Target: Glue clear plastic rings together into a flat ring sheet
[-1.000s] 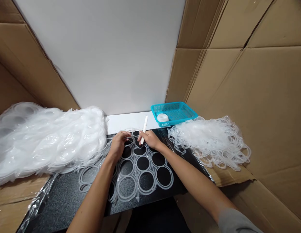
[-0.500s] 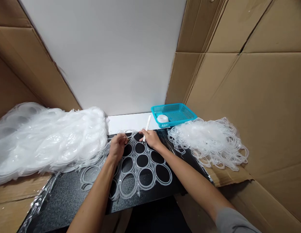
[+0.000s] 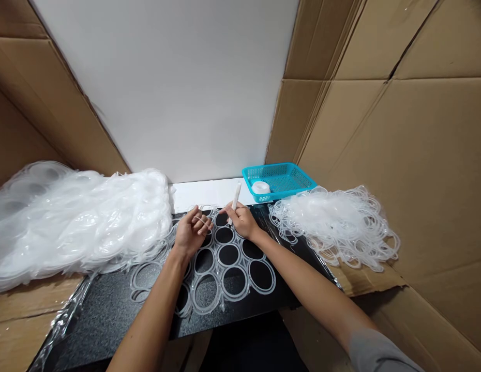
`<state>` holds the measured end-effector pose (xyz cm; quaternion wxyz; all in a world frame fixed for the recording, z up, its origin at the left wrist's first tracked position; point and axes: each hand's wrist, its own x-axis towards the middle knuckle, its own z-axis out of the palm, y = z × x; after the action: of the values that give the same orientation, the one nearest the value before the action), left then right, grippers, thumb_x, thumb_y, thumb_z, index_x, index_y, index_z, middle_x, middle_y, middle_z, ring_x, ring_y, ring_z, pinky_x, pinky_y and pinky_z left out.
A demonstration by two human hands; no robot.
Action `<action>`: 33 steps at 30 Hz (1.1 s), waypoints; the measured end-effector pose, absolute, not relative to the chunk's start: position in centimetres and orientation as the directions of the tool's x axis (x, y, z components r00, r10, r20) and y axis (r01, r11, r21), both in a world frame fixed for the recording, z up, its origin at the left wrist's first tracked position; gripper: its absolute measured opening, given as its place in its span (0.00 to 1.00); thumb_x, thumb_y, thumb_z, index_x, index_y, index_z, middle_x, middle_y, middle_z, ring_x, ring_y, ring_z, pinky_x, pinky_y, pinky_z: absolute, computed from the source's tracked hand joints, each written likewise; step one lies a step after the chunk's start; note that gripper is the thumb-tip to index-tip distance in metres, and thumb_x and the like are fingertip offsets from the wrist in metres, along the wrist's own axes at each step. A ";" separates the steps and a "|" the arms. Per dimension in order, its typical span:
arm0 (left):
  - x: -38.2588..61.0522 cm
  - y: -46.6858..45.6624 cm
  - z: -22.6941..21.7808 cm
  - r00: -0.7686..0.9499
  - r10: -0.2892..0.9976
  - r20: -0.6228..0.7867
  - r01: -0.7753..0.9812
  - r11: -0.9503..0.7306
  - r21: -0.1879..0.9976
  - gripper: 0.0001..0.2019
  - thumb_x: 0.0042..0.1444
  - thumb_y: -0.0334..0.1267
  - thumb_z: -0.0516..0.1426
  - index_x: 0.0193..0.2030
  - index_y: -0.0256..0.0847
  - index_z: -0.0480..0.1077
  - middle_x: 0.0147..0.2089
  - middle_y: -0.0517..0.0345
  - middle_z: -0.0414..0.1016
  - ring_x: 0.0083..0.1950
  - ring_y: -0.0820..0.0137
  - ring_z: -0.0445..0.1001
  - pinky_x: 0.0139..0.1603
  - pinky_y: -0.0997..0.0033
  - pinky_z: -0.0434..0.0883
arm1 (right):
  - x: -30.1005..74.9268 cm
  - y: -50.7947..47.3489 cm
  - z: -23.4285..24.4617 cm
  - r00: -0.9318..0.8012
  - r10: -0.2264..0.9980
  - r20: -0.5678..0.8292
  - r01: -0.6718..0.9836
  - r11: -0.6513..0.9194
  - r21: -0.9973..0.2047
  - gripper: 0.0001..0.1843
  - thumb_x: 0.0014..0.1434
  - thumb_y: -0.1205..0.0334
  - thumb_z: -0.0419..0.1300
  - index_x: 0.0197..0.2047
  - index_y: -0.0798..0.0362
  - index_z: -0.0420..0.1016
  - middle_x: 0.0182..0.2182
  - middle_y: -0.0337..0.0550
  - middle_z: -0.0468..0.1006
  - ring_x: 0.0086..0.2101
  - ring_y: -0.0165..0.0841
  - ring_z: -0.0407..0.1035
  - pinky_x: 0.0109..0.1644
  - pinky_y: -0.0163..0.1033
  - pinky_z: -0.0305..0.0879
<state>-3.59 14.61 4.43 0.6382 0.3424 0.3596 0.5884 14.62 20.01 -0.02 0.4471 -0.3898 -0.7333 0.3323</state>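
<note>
A translucent plastic sheet of joined rings (image 3: 221,268) lies on the black speckled board (image 3: 104,315). My left hand (image 3: 192,232) rests at the sheet's far end, fingers curled around a thin clear ring (image 3: 200,220) that loops over them. Just to its right, my right hand (image 3: 242,219) pinches a slim white stick-like tool (image 3: 236,196), tip down at the sheet's far edge.
A big heap of white plastic sheets (image 3: 73,222) fills the left side. A tangle of loose clear rings (image 3: 335,225) lies at the right. A teal basket (image 3: 279,181) holding a white round item (image 3: 260,187) stands at the back. Cardboard walls (image 3: 399,155) enclose the space.
My left hand has lifted and turned, with a ring now looped over its fingers. The right hand stays at the sheet's far edge with the tool more upright.
</note>
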 end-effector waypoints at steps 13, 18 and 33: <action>-3.2 13.2 5.3 0.067 0.997 -0.030 -0.815 0.072 0.574 0.26 0.63 0.39 0.54 0.19 0.43 0.44 0.15 0.66 0.43 0.19 0.75 0.48 0.27 0.70 0.61 | 14.0 18.5 0.0 -0.447 0.462 0.766 0.152 0.883 -0.443 0.21 0.78 0.50 0.50 0.61 0.48 0.79 0.46 0.50 0.83 0.45 0.36 0.79 0.51 0.41 0.76; -3.2 12.9 5.3 0.086 0.996 0.013 -0.883 0.070 0.465 0.25 0.68 0.45 0.45 0.19 0.44 0.44 0.15 0.64 0.45 0.19 0.74 0.51 0.27 0.69 0.63 | 14.1 18.3 0.4 -0.338 0.397 0.853 0.061 0.914 -0.401 0.22 0.79 0.48 0.48 0.59 0.48 0.78 0.35 0.43 0.82 0.36 0.34 0.78 0.43 0.39 0.75; -1.7 12.9 5.7 0.036 0.998 -0.045 -0.889 0.053 0.455 0.34 0.72 0.63 0.34 0.23 0.43 0.59 0.19 0.62 0.53 0.20 0.72 0.55 0.24 0.70 0.61 | 10.7 14.8 0.3 -0.431 0.266 0.862 -0.048 0.947 -0.316 0.06 0.68 0.65 0.64 0.38 0.49 0.74 0.34 0.42 0.84 0.36 0.34 0.78 0.42 0.39 0.77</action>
<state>-1.74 12.86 5.65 0.7033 0.1533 0.1781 0.6709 10.66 14.81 0.32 0.5294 -0.0655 -0.8327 0.1484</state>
